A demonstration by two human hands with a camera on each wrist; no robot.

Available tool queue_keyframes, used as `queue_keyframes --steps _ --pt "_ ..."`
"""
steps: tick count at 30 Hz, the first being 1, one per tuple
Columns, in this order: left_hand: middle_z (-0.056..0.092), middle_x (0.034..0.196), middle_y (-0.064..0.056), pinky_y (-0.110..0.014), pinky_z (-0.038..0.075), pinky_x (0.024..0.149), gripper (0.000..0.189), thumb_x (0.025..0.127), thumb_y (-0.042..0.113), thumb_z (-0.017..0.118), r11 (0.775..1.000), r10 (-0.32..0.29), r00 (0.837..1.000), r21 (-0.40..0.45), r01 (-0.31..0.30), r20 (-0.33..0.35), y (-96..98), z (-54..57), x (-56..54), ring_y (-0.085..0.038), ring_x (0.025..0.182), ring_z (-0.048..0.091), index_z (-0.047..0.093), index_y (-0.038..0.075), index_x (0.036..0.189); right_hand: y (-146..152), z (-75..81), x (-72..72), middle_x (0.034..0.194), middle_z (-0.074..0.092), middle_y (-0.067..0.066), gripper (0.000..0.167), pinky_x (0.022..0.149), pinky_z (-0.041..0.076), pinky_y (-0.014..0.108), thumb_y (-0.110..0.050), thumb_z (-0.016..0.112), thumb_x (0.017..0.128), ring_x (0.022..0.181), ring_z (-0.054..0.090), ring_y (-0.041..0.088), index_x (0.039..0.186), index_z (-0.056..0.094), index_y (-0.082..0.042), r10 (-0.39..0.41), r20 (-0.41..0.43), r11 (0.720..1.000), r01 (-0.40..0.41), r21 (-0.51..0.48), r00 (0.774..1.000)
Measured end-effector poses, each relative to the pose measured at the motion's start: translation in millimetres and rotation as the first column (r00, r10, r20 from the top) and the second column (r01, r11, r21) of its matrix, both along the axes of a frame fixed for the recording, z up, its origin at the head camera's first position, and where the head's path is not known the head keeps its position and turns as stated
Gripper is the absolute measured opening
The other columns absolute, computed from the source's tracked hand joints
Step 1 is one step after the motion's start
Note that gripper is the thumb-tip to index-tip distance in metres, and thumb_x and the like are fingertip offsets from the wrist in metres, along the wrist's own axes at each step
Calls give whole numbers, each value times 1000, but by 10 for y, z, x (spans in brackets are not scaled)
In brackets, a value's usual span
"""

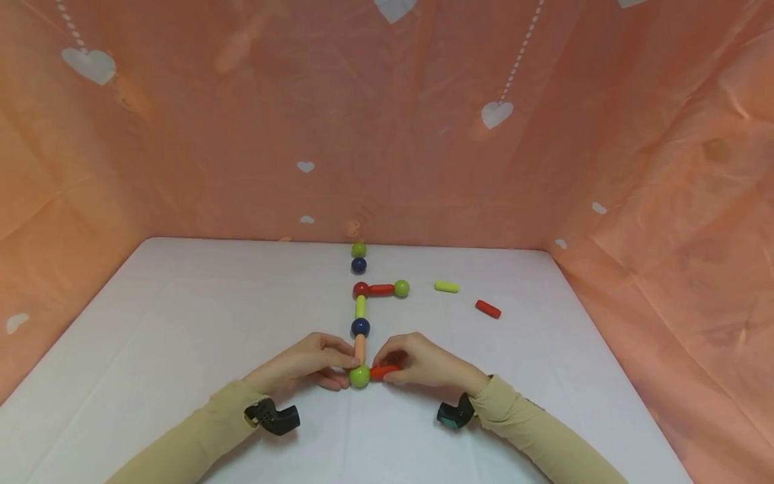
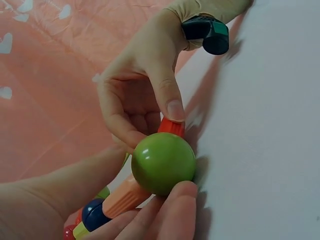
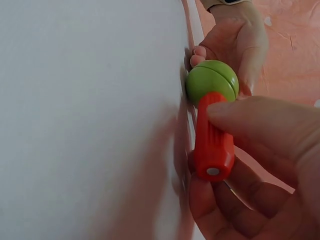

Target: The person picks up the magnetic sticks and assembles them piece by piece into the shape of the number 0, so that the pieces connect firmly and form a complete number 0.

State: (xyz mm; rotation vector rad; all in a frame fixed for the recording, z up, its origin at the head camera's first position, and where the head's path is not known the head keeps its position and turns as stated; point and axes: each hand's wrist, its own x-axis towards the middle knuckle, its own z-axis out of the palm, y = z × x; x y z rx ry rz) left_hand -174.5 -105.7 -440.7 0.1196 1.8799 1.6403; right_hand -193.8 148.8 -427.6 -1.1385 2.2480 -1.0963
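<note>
A green ball (image 1: 359,376) forms the near end of a chain of balls and sticks on the table. My left hand (image 1: 311,359) holds this ball from the left, thumb and fingertips at its sides. From the right, my right hand (image 1: 429,361) pinches a ribbed red stick (image 3: 215,137) between thumb and fingers, one end against the ball. A small silver disc shows on the stick's free end. Away from me, the chain runs through a peach stick (image 1: 360,349), a navy ball (image 1: 360,327) and a yellow-green stick (image 1: 361,307) to a red ball (image 1: 361,290).
A second red stick (image 1: 381,290) leads right from the red ball to another green ball (image 1: 402,288). Beyond lie a loose navy ball (image 1: 359,265) and green ball (image 1: 359,249). A loose yellow-green stick (image 1: 447,287) and red stick (image 1: 488,309) lie at right.
</note>
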Motion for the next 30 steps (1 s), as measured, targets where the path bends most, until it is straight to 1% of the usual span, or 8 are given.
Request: queue_keyframes --steps 5,9,12,15,19,24,27,30 --pt "70 97 -14 -34 58 70 53 77 18 81 1000 2 1000 22 -2 -13 11 25 15 -24 79 69 56 -4 118 -2 -30 -12 99 66 -6 24 76 53 24 -12 75 84 86 59 9 107 69 -11 -8 1 1000 8 -25 1000" --pt "70 97 -14 -36 58 70 53 75 13 82 1000 16 999 13 -15 -34 44 39 21 -25 81 69 54 -5 117 -6 -31 -14 99 66 -6 24 75 53 24 -13 74 85 86 59 8 108 68 -11 -3 7 1000 3 -30 1000" --pt "70 95 -12 -36 58 69 52 75 11 82 999 32 999 -8 -32 -42 57 38 22 -24 79 69 55 -4 117 13 2 -46 101 66 -4 26 76 53 24 -14 74 85 88 60 8 110 67 -10 31 8 999 -30 -21 999" --pt "69 94 -11 -35 58 68 52 75 11 82 999 44 998 -23 -45 -44 64 35 23 -23 79 68 55 -4 117 69 109 -132 104 67 1 31 80 53 28 -14 74 86 92 61 13 114 65 -7 58 5 998 -58 -8 998" --pt "70 94 -11 -35 58 69 53 75 11 83 997 61 998 -37 -62 -34 69 38 26 -23 78 68 55 -3 118 149 335 -353 110 65 11 35 88 51 38 -11 72 87 99 60 24 119 62 -2 37 -14 999 -37 -33 999" --pt "70 94 -11 -35 58 68 51 75 11 82 997 57 998 -52 -59 -35 62 36 18 -23 78 69 57 -2 117 138 584 -731 115 62 19 36 93 48 44 -8 71 87 107 58 33 120 60 -2 -39 -50 993 33 -116 998" --pt "70 94 -11 -35 58 68 51 75 11 82 997 53 998 -55 -54 -33 68 31 7 -23 78 69 56 -1 117 75 654 -950 119 60 18 38 96 46 45 -7 71 87 109 56 34 122 59 -1 -86 -71 986 74 -152 994" --pt "70 95 -10 -35 58 69 54 75 13 83 997 41 999 -56 -43 -33 74 23 4 -23 78 68 55 -2 118 -12 652 -1125 121 59 15 39 99 44 46 -5 71 87 112 55 35 123 58 0 -128 -81 979 113 -169 988"
